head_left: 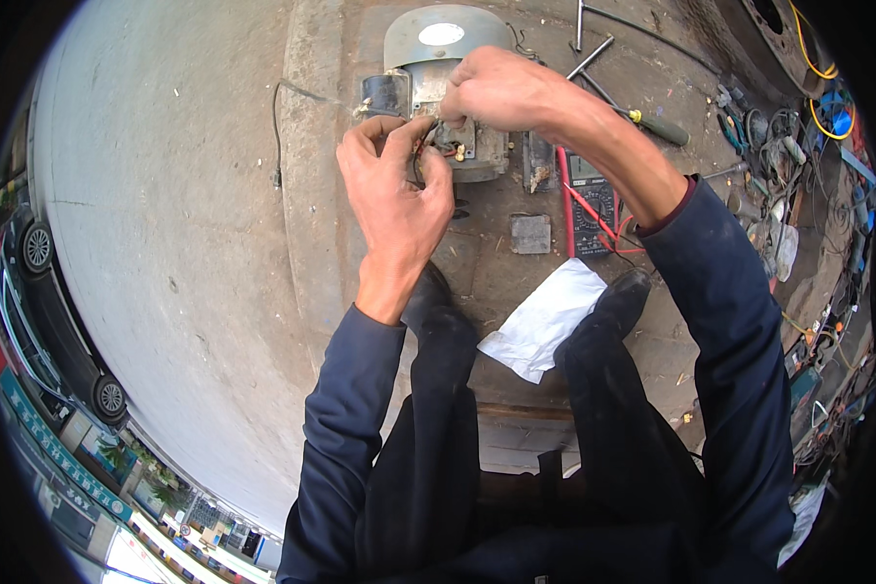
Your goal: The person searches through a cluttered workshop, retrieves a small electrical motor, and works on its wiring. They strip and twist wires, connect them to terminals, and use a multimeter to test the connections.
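Observation:
In front of me stands a grey electric motor [406,44] with a rounded cover and a white oval label. Its terminal box [460,151] is uncovered, with thin wires and small brass-coloured fittings inside. My left hand [394,190] is at the box's left side, thumb and fingers curled round a thin dark wire [419,154]. From the right, my right hand [501,92] reaches over the box with its fingers pinched together and pointing down. Whatever they grip is hidden behind the hand. A black cylindrical capacitor [385,94] sits at the motor's left side.
Right of the motor lie a dark rectangular part [538,162], a multimeter [591,214] with red leads, a screwdriver [662,127] and a T-handle wrench [594,60]. A square grey plate [530,234] and white paper [545,316] are nearer my feet. Cables and tools [779,156] clutter the far right.

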{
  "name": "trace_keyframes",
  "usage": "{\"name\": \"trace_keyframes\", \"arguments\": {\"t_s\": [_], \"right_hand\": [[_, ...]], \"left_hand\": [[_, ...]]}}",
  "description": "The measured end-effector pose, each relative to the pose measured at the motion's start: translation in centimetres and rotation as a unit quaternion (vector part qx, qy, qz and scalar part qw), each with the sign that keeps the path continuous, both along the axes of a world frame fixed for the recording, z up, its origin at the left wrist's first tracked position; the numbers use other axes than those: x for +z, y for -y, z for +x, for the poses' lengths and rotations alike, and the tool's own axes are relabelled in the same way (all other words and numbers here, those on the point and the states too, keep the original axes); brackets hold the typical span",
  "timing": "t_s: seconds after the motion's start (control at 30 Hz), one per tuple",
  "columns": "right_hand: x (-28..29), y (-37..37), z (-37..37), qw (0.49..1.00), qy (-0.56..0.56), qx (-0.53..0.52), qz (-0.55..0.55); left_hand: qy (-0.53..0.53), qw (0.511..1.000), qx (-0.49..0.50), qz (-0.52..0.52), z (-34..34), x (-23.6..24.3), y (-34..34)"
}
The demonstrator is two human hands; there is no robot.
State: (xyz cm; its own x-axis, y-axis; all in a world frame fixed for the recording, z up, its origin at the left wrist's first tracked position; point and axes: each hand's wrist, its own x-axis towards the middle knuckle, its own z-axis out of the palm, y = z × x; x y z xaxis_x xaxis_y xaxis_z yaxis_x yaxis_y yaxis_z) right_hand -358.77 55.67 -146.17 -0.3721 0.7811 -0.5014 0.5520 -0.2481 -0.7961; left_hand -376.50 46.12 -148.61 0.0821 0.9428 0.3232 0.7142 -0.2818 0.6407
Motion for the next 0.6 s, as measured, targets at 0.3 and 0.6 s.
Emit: {"name": "trace_keyframes", "arguments": {"t_s": [0.3,0.6], "right_hand": [[0.6,0.0,0.0,0.999,0.026,0.038,0.011],[0.8,0.1,-0.4,0.997,0.037,0.047,0.04]], "left_hand": [[0.031,0.999,0.004,-0.027,-0.3,0.1,0.4],[0.091,0.991,-0.013,-0.093,-1.4,0.7,0.5]]}}
